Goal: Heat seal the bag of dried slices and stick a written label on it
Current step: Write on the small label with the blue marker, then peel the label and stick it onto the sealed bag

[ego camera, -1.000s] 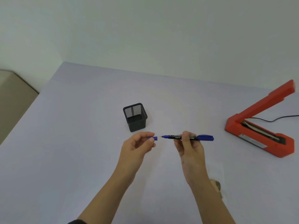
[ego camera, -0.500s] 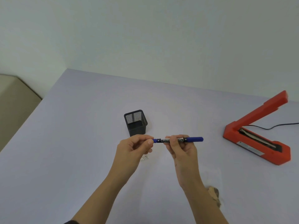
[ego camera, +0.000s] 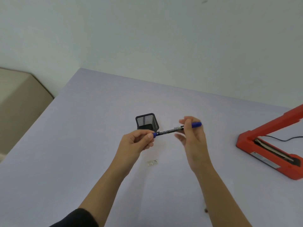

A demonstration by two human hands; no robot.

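A capped blue-and-black pen [ego camera: 176, 129] is held level between both hands, tilted up to the right. A small white written label [ego camera: 153, 162] lies flat below the hands. A red sealer [ego camera: 268, 145], lid raised, stands well right of them.

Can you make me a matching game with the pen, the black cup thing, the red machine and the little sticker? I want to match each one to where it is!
Things:
1. blue-capped marker pen
2. black mesh pen holder
3. red heat sealer with raised arm
4. small white written label

Places:
A. lying flat on the table, below the hands
B. at the right edge, with a black cord behind it
C. held in the air between two hands
D. standing on the table just behind the left hand

Pairs: 1-C, 2-D, 3-B, 4-A
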